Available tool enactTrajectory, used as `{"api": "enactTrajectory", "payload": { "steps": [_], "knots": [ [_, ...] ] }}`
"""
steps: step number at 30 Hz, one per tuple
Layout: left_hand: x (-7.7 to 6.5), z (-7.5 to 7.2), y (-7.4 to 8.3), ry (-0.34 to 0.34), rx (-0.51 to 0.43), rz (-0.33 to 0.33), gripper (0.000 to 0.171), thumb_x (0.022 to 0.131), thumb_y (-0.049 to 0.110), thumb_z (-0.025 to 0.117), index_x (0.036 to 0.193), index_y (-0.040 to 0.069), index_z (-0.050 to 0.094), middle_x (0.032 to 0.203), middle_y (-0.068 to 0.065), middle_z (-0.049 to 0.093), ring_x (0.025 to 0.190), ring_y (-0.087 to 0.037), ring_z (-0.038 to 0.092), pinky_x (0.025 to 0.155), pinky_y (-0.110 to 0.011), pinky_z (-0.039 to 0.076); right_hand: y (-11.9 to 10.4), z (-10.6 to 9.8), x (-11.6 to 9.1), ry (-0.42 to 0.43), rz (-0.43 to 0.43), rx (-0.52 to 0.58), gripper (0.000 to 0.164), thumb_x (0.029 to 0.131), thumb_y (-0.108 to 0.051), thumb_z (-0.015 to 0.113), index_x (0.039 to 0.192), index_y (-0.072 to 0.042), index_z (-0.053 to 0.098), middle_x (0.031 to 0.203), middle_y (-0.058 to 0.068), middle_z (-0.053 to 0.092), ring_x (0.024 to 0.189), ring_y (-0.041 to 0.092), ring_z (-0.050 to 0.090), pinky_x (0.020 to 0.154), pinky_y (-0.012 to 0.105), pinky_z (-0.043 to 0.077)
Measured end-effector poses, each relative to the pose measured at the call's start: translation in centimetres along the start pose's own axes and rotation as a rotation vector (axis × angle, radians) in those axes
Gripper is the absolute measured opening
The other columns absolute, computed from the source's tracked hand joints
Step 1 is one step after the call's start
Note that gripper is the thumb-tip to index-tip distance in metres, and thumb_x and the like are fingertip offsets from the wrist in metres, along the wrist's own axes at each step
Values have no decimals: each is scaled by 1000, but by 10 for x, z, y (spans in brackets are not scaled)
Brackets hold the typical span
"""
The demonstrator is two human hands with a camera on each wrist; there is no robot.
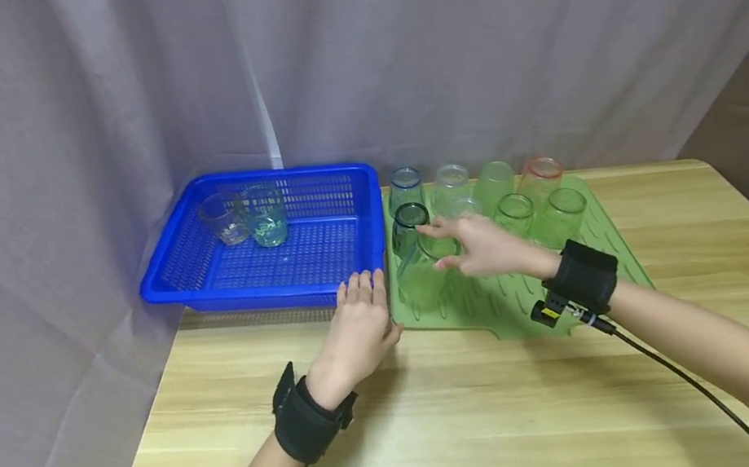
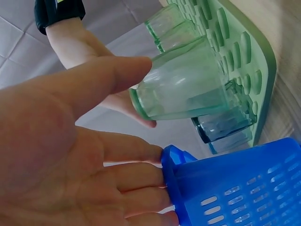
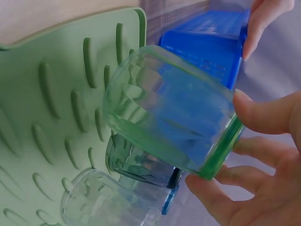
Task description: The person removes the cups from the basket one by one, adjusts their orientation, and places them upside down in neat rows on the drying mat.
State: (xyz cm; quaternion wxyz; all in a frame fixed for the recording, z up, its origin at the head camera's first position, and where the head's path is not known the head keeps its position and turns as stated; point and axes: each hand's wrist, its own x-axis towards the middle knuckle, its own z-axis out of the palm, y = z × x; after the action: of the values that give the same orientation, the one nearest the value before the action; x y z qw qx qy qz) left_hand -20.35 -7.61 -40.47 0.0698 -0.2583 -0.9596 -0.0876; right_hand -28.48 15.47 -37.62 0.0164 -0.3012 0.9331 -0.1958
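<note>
My right hand (image 1: pixel 484 244) holds the base end of a green drinking glass (image 1: pixel 425 284) between thumb and fingers. The glass is upside down above the front left of a green drying mat (image 1: pixel 606 248); whether its rim touches the mat I cannot tell. In the right wrist view the thumb and fingertips meet the thick green base (image 3: pixel 221 150). My left hand (image 1: pixel 359 327) lies with straight fingers against the front right rim of a blue plastic basket (image 1: pixel 272 288). In the left wrist view its fingertips touch that rim, and the palm holds nothing.
Several upturned glasses stand on the mat, among them a dark one (image 1: pixel 411 229), a red-tinted one (image 1: pixel 542 176) and a green one (image 1: pixel 561 217). Inside the basket are a clear glass (image 1: pixel 224 221) and a bluish glass (image 1: pixel 268 222). A grey curtain (image 1: pixel 462 45) hangs behind the wooden table (image 1: pixel 450 419).
</note>
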Motion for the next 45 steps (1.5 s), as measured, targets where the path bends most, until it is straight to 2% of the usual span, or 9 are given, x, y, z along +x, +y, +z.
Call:
{"api": "enactTrajectory", "payload": {
  "steps": [2,5,7,9,12,23,27,31,45],
  "knots": [
    [0,1,1,10,12,2,79,87,32,70,142,-13,35,143,-34,41,135,-44,41,115,-54,32,-1,2,1,-11,3,-15,67,83,-16,75,142,-5,45,144,31,42,73,27,62,95,54,49],
    [-1,3,1,20,31,1,79,87,33,70,142,-13,35,142,-33,42,134,-44,42,114,-54,32,-2,4,3,-22,-9,-35,66,82,-17,76,141,-6,47,142,27,46,108,38,61,100,58,46],
    [0,3,1,21,44,-1,78,88,33,70,142,-13,35,142,-33,42,134,-44,42,114,-54,32,-3,5,6,-31,-14,-37,66,82,-16,76,141,-7,48,142,25,47,102,36,63,98,56,48],
    [0,4,1,14,51,-4,78,88,33,69,142,-12,35,143,-33,42,135,-44,41,114,-54,32,-3,6,8,-38,-27,-48,65,82,-16,76,140,-6,48,142,24,48,81,27,63,92,50,53],
    [1,4,1,3,61,-5,79,89,33,68,143,-12,34,144,-31,42,136,-43,40,114,-53,32,-5,7,10,-55,-32,-59,66,82,-16,76,140,-6,49,142,23,48,61,15,49,83,44,54],
    [2,5,1,25,82,-3,81,87,34,71,143,-12,34,143,-32,42,136,-43,41,114,-53,33,-7,11,15,-83,-63,-65,66,82,-17,76,140,-4,48,141,24,50,50,8,41,91,45,54],
    [1,4,1,23,94,-3,82,87,35,71,143,-11,34,143,-32,42,136,-42,41,114,-53,33,-10,13,14,-78,-39,-102,66,81,-20,76,140,-6,49,142,24,48,82,28,65,104,59,42],
    [0,5,2,26,104,-2,82,86,36,71,143,-11,35,142,-32,44,135,-43,42,114,-52,34,-12,16,13,-77,-33,-116,67,82,-21,76,141,-7,48,143,24,46,117,46,56,110,64,31],
    [3,8,3,60,163,2,84,85,38,72,141,-12,37,139,-33,46,131,-45,46,111,-54,37,-2,11,1,-37,-40,-4,75,82,-25,76,145,-4,41,146,27,41,134,45,41,109,61,35]
  ]
}}
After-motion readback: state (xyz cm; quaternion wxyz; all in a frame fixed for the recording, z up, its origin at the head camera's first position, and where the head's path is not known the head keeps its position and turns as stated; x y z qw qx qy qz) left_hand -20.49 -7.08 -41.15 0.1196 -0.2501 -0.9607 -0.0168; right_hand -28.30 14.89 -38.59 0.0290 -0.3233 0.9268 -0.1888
